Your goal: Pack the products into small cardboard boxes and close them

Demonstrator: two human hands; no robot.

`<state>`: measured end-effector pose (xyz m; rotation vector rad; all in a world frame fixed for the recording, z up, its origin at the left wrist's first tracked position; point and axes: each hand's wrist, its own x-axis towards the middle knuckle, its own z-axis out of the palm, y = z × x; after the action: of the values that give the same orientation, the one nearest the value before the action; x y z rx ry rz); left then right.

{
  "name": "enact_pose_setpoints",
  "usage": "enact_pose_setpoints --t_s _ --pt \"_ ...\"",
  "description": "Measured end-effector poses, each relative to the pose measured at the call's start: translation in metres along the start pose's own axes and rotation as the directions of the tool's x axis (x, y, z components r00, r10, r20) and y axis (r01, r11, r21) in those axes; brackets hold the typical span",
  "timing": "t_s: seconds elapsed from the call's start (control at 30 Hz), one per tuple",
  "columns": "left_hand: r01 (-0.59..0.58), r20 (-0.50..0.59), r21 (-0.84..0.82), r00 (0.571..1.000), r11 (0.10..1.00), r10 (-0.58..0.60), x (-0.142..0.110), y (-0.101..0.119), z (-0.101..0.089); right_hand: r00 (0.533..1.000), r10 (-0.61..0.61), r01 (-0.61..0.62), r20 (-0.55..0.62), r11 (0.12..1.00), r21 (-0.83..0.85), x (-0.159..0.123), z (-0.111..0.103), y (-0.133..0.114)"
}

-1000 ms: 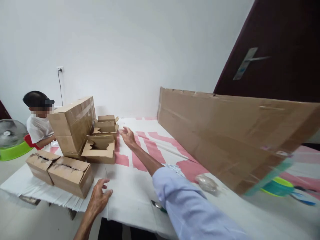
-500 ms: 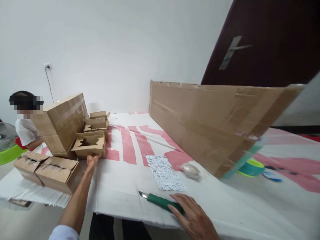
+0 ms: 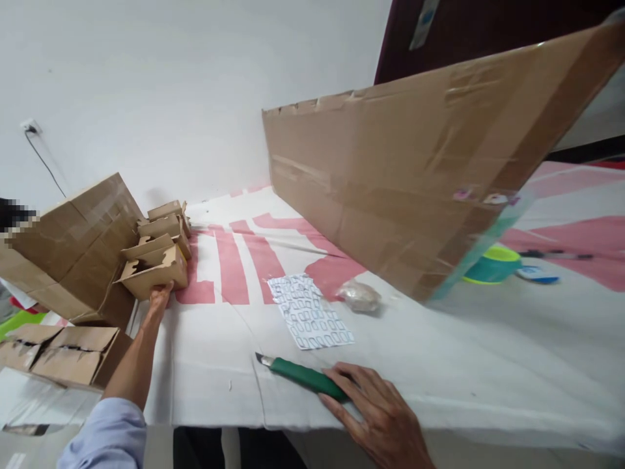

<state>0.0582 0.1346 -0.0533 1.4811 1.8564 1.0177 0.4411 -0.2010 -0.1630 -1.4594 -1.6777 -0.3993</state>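
Observation:
At the left, my left hand [image 3: 160,297] grips the lower front of a small open cardboard box [image 3: 170,264], its fingers partly hidden against the box. The box top is open and its cut flaps stand up. On the near part of the table, my right hand [image 3: 375,407] closes around the rear end of a green-handled utility knife [image 3: 303,376]. The blade points left, away from the hand. Beyond the knife lies a white sheet printed with small rounded shapes [image 3: 312,312], with a clear plastic packet [image 3: 360,296] to its right.
More small open boxes [image 3: 163,226] line up behind the held one, beside a large taped carton [image 3: 92,241]. Two closed boxes [image 3: 71,355] sit at the left edge. A tall cardboard panel [image 3: 390,169] stands right, near a teal tape roll [image 3: 493,266]. White-and-red cloth covers the table.
The view has tilted and turned to the right, so the boxes shift left in the picture. Both hands keep their places on the box and the utility knife.

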Motion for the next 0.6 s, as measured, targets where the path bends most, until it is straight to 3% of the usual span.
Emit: enact_pose_setpoints --t_s 0.1,0.27,0.6 --pt "0.118 0.008 0.003 0.993 0.993 -0.118 0.006 0.010 0.003 1.000 0.003 -0.003 -0.006 1.000 -0.009 -0.001 0.001 0.000" --pt "0.170 0.046 -0.014 0.984 0.985 -0.169 0.018 0.025 0.006 0.999 0.035 -0.035 0.017 0.999 -0.018 -0.003 0.003 0.001" --pt "0.091 0.112 -0.011 0.990 0.996 -0.089 0.040 0.035 0.015 0.994 0.079 -0.078 0.077 0.997 -0.013 -0.004 0.000 -0.001"
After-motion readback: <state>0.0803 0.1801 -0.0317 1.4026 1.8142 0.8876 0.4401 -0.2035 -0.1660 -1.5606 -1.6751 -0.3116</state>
